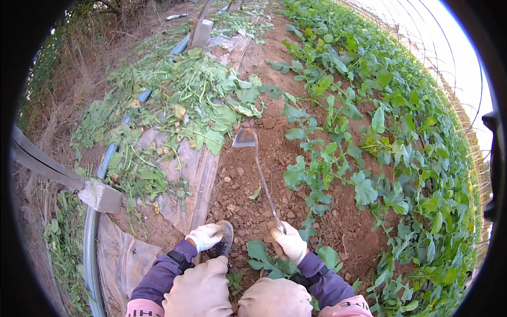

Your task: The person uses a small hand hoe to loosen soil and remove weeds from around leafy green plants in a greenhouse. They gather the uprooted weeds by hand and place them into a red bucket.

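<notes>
My right hand (pixel 290 241), in a pale work glove, grips the lower end of a long-necked hand hoe (pixel 259 170). The hoe's flat metal blade (pixel 244 138) lies at or just over the soil, beside the edge of a heap of pulled leafy greens (pixel 210 107). My left hand (pixel 206 236), gloved too, rests by my shoe (pixel 225 239) in front of my knee; its fingers are partly hidden, and no tool shows in it. Between the plastic sheet and the growing plants runs a strip of crumbly brown soil (pixel 237 186).
Rows of leafy green plants (pixel 364 186) grow along the right. At the left are clear plastic sheeting (pixel 122 249), a blue pipe (pixel 91 241) and a slanting post with a concrete block (pixel 101 195). Another block (pixel 201 33) stands farther ahead. Dry brush borders the far left.
</notes>
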The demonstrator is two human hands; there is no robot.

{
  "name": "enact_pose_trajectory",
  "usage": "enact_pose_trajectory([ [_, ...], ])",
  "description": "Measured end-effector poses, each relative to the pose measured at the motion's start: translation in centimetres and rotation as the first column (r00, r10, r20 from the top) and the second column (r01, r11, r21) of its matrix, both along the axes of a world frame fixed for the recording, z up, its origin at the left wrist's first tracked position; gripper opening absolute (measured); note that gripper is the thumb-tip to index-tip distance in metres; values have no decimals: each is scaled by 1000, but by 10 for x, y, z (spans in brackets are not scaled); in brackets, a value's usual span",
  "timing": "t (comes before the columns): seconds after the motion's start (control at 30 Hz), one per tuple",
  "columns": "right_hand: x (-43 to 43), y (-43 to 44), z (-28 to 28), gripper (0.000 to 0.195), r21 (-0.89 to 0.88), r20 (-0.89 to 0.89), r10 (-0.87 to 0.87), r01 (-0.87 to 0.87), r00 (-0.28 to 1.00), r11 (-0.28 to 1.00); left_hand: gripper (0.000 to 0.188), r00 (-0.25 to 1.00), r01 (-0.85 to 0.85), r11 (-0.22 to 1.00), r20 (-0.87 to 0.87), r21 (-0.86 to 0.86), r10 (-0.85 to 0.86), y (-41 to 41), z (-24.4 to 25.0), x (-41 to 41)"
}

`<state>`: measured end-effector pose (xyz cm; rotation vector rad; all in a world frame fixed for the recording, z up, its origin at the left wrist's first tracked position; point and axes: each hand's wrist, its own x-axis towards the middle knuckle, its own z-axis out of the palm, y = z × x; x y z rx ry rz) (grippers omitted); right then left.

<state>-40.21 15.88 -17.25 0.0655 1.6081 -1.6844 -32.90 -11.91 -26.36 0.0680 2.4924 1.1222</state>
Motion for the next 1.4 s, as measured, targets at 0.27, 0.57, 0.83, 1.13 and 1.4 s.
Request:
enact_pose_trajectory([
  [0.27, 63, 56, 44, 28, 181, -209, 190, -153, 959, 971, 46, 664, -384, 918, -663, 97, 347, -8, 158, -71],
  [0.57, 93, 71, 49, 40, 291, -462, 351, -235, 814, 927, 18, 553, -425, 851, -833, -307, -25, 17, 242, -77],
  [0.83, 113, 73, 117, 29, 47, -249, 62, -52, 967, 998, 62, 802, -343, 881, -590, -327, 93, 14, 238, -49],
  [1.13, 122, 105, 144, 41, -112, -176, -278, 262, 944, 959, 28, 765, -559, 802, -505, -212, 400, -84, 147, 84],
  [1.4, 141, 107, 128, 28, 54, -219, -363, 382, 906, 922, 82, -64, -694, 691, -973, 204, 223, -207, 386, 88],
])
